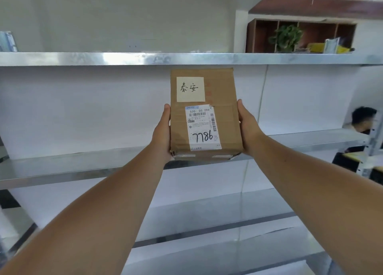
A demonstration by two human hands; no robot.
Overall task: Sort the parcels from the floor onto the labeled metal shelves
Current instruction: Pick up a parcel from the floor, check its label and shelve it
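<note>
A brown cardboard parcel is held up in front of the metal shelves, its top face turned toward me. It carries a pale handwritten note, and a white shipping label marked 7786. My left hand grips its left side and my right hand grips its right side, thumbs along the edges. The parcel's lower end hangs just above the front edge of the middle shelf. The fingers under the parcel are hidden.
The top shelf runs across above the parcel, with a lower shelf below. A wooden cubby unit with a plant stands behind at upper right. A person sits at the far right beside the shelf post.
</note>
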